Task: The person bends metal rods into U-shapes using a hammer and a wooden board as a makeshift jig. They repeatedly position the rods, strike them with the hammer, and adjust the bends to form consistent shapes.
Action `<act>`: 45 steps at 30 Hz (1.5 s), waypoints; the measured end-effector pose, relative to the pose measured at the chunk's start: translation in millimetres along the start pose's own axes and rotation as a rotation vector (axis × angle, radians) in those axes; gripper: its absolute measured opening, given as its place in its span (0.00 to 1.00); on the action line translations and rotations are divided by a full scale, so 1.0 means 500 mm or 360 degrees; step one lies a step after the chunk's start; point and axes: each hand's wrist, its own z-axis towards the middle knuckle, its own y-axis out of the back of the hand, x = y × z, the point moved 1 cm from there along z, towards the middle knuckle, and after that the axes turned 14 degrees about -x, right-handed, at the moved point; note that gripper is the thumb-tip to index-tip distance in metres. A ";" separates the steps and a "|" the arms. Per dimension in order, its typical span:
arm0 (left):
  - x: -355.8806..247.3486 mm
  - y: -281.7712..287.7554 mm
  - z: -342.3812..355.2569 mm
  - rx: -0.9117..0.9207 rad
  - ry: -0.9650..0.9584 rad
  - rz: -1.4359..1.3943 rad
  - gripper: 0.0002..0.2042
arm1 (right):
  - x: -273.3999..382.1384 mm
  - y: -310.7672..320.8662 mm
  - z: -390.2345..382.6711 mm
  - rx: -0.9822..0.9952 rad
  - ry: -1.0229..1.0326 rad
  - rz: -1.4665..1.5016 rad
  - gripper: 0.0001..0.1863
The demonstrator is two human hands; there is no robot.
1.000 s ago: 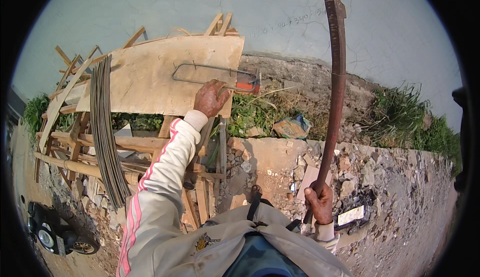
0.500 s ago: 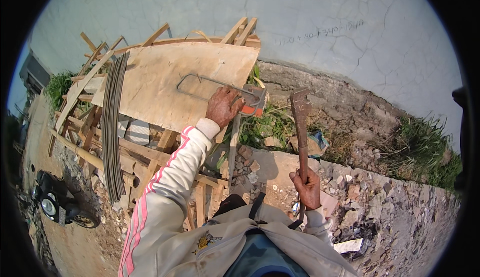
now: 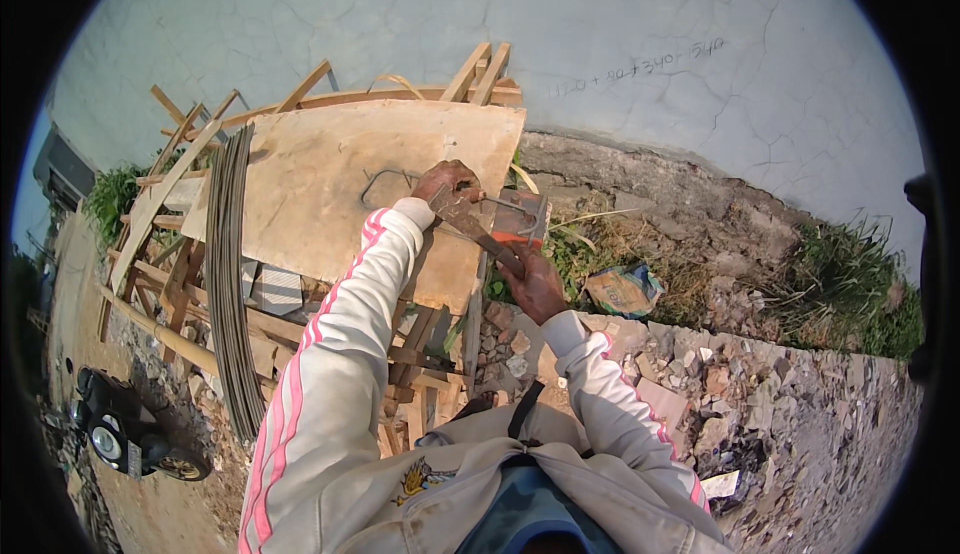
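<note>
- Head view: the left hand (image 3: 450,180) is curled over the middle of a bent metal rod (image 3: 508,202), which lies above a plywood board (image 3: 320,184). The head of a flat steel bar (image 3: 472,226) meets this hand, and I cannot tell whether the fingers are clamped on the rod, the bar or both.
- The right hand (image 3: 535,284), at 5 o'clock from the left, has its fingers wrapped around the bar and clamped on it.
- Taking the left hand as centre, the rod shows a turned, looped end toward 9 o'clock; its other end reaches toward 4 o'clock, by a red block (image 3: 530,242) with a metal plate (image 3: 517,212) on top, at the board's edge.
- Done, as far as I can judge: the looped end has its bends, so shaping of this rod looks well under way.
- Left, in my judgement: the 4 o'clock end may be unfinished. The hand hides the middle, so neither the count of bends nor whether the shape closes can be told.
- At 8 o'clock, a bundle of long, thin rods (image 3: 228,274) hangs across the board's end, gently bowed, without sharp bends.
</note>
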 end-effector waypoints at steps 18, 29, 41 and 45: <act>0.034 -0.052 -0.018 -0.0322 -0.0270 -0.0032 0.15 | 0.069 -0.033 -0.074 -0.0053 -0.0198 -0.0105 0.13; -0.014 0.016 -0.026 -0.0043 -0.0031 -0.0038 0.24 | 0.013 -0.037 -0.002 -0.0210 -0.0437 0.0308 0.20; -0.020 0.117 -0.179 -0.0148 -0.0370 0.0229 0.15 | -0.007 0.014 0.023 -0.0097 -0.0433 0.0600 0.13; -0.058 0.138 -0.178 -0.0338 -0.0345 0.0290 0.13 | -0.003 0.039 0.050 -0.0150 -0.0279 0.0546 0.15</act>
